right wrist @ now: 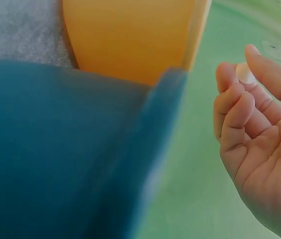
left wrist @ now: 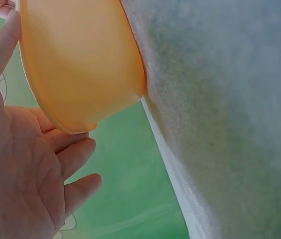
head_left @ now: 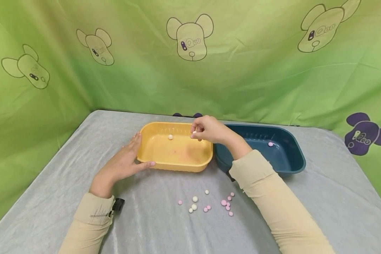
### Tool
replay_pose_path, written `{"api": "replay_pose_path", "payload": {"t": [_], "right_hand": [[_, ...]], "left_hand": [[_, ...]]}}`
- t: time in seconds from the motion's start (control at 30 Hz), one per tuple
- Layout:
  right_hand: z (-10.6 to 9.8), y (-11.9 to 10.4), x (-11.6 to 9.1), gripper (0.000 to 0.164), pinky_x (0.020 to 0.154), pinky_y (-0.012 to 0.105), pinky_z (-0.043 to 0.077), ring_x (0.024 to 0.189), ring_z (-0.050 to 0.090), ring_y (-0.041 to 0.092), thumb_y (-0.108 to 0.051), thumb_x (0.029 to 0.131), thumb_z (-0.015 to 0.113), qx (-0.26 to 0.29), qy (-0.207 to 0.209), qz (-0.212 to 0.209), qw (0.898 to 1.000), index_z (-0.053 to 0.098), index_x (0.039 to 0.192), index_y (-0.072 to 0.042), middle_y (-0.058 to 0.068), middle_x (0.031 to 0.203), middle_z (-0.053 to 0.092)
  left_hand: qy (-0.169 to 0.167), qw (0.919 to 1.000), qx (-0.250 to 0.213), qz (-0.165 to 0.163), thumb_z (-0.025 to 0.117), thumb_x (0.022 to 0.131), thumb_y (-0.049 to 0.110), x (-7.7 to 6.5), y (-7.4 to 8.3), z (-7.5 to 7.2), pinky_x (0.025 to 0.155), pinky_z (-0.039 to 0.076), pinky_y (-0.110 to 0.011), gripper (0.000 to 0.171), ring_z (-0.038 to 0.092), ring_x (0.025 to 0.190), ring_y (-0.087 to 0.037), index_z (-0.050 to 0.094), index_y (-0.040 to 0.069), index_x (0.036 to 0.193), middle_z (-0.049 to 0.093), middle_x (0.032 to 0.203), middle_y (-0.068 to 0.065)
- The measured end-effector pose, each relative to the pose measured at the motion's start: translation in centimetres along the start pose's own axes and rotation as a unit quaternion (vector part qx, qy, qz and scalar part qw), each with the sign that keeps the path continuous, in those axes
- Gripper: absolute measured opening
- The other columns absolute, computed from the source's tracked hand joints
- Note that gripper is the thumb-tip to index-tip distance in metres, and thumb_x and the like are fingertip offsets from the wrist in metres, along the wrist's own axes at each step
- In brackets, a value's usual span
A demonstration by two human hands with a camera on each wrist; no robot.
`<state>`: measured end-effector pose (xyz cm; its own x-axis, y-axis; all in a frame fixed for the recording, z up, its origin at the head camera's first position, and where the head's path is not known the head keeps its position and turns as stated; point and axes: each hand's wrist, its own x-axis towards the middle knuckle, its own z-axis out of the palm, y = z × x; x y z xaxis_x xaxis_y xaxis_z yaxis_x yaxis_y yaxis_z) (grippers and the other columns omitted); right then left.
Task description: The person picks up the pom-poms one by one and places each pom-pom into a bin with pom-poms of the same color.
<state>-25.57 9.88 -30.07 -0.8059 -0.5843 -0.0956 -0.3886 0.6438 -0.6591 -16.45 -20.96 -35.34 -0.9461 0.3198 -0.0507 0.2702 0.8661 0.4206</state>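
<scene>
Between thumb and forefinger, my right hand (head_left: 211, 129) pinches a small white ball (right wrist: 244, 73) above the right part of the yellow basin (head_left: 165, 164). Inside that basin lies another white ball (head_left: 170, 137). My left hand (head_left: 124, 162) rests against the basin's left end, thumb on the front rim and fingers extended along the side; the left wrist view shows the fingers (left wrist: 78, 154) lightly bent at the rim. Right of it stands a dark blue basin (head_left: 300, 165) holding a pink ball (head_left: 270, 144). My right forearm crosses over its left part and hides some of it.
On the grey cloth (head_left: 152, 218) in front of the basins lie several loose white balls (head_left: 194, 207) and several pink balls (head_left: 223, 203). A green curtain (head_left: 139, 77) with bear-head prints hangs behind and at both sides of the table.
</scene>
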Motion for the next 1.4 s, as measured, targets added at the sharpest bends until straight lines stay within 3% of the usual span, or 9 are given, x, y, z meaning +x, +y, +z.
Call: {"api": "replay_pose_path", "payload": {"t": [0.47,0.83,1.13,1.4], "right_hand": [[0.4,0.8,0.3,0.012,0.058,0.027,0.044,0.062,0.053,0.017,-0.015,0.094,0.069,-0.023,-0.024,0.027,0.999,0.064,0.097,-0.005,0.013,0.075,0.066],[-0.4,0.2,-1.4,0.012,0.069,0.030,0.051,0.082,0.061,0.024,-0.015,0.093,0.070,-0.038,0.005,0.000,0.999,0.067,0.098,-0.006,0.010,0.092,0.068],[-1.0,-0.6,-3.2,0.019,0.074,0.034,0.054,0.088,0.064,0.024,-0.019,0.094,0.069,-0.052,0.016,-0.014,0.998,0.066,0.107,-0.006,0.009,0.099,0.068],[-1.0,-1.0,-4.8,0.019,0.074,0.034,0.052,0.087,0.061,0.022,-0.018,0.092,0.071,-0.070,0.033,-0.037,0.996,0.067,0.107,-0.007,0.008,0.101,0.067]], "left_hand": [[0.000,0.9999,-0.009,0.004,0.060,0.089,0.065,-0.2,0.1,0.0,0.123,0.016,-0.055,0.112,0.008,0.155,-0.035,0.003,-0.003,0.157,0.000,0.166,-0.016],[-0.003,0.9999,-0.010,-0.001,0.060,0.088,0.066,-0.1,-0.1,-0.1,0.123,0.016,-0.056,0.113,0.009,0.155,-0.035,0.002,-0.002,0.157,0.001,0.166,-0.015],[-0.003,1.0000,-0.008,0.002,0.060,0.088,0.066,0.0,-0.2,-0.2,0.123,0.016,-0.055,0.113,0.009,0.155,-0.035,0.002,-0.002,0.157,0.000,0.166,-0.014],[-0.002,0.9999,-0.011,0.001,0.060,0.088,0.065,0.0,-0.3,-0.2,0.123,0.016,-0.055,0.112,0.008,0.155,-0.034,0.002,-0.001,0.157,0.000,0.166,-0.014]]}}
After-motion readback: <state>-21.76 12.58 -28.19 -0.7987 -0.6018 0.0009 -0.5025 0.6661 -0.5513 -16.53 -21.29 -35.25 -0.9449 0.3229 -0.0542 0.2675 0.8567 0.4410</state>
